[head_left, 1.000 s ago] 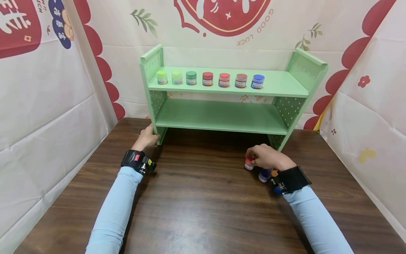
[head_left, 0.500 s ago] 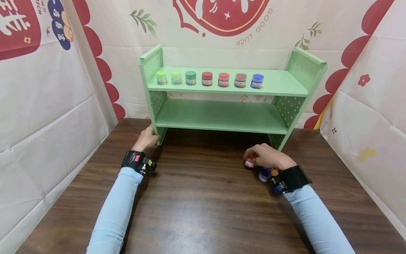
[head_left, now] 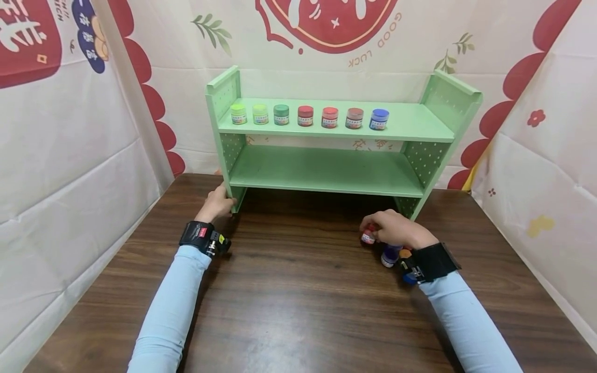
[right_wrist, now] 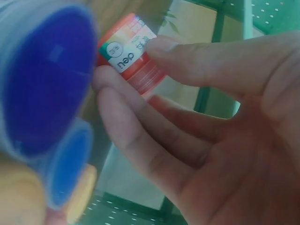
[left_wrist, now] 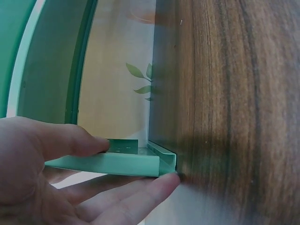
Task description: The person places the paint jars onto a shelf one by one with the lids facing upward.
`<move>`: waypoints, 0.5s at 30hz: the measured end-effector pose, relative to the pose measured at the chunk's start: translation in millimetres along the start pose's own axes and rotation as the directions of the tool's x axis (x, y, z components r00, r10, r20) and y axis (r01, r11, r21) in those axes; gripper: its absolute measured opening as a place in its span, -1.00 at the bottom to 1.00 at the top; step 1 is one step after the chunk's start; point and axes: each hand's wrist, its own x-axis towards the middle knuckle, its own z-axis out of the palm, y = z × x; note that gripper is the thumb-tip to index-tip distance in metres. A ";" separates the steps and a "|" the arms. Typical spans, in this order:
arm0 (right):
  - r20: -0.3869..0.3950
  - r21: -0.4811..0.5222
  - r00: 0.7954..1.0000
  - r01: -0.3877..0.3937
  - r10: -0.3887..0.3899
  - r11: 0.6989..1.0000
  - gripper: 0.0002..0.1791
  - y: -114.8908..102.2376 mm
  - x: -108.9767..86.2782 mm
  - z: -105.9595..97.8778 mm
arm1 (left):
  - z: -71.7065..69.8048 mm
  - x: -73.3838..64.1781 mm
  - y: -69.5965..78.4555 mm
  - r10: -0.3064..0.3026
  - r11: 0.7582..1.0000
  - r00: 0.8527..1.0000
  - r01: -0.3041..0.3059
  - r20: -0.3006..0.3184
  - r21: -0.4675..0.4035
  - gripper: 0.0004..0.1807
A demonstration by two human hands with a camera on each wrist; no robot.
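Note:
My left hand (head_left: 216, 204) grips the foot of the left side panel of a green two-tier shelf (head_left: 326, 168). In the left wrist view its thumb lies over the panel's edge (left_wrist: 112, 164), with the fingers below. At the shelf's right foot, my right hand (head_left: 394, 229) pinches a small red paint jar (head_left: 368, 237) between thumb and fingers. The right wrist view shows this jar (right_wrist: 129, 54) tilted, its white label partly visible. Close by the right hand stand a dark purple jar (head_left: 389, 256), an orange-lidded jar (head_left: 404, 253) and a blue jar (head_left: 410, 278), partly hidden by the wrist strap.
Several paint jars line the upper shelf, from a light green jar (head_left: 238, 114) at left to a blue-lidded jar (head_left: 379, 119) at right. The lower board (head_left: 317, 166) is bare. The shelf stands on a brown wooden table (head_left: 280, 290), with printed cloth (head_left: 326, 83) behind.
In my right hand the red jar has tilted and shifted slightly up, and now looks darker in the head view. The left hand keeps its grip on the shelf.

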 end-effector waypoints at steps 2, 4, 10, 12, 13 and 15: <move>-0.015 -0.006 1.000 0.016 -0.016 1.000 -0.63 -2.5 -1.4 -4.8 | -0.7 -0.8 0.1 0.000 1.000 1.000 0.000 0.000 -0.003 -0.42; -0.034 -0.003 0.999 0.032 -0.033 0.999 -0.63 -5.8 -3.9 -11.0 | -1.3 -1.6 0.5 0.000 1.000 1.000 0.000 0.002 -0.006 -0.42; -0.130 -0.002 0.991 0.020 -0.020 1.000 -0.68 -15.4 -17.2 -34.2 | -1.9 -2.6 1.4 0.002 1.000 1.000 -0.002 -0.002 -0.020 -0.41; -0.183 -0.026 0.983 0.009 -0.014 1.000 -0.68 -17.4 -22.6 -41.8 | -1.6 -2.7 0.9 0.006 1.000 1.000 -0.006 -0.006 -0.012 -0.40; -0.211 -0.040 0.977 0.004 -0.012 0.999 -0.68 -18.1 -25.1 -45.3 | -1.3 -2.6 0.5 0.010 1.000 1.000 -0.011 -0.008 -0.004 -0.40; -0.277 -0.084 0.961 -0.006 -0.017 0.996 -0.66 -18.0 -29.9 -52.3 | -0.5 -2.7 -0.3 0.014 1.000 1.000 -0.014 -0.010 0.009 -0.39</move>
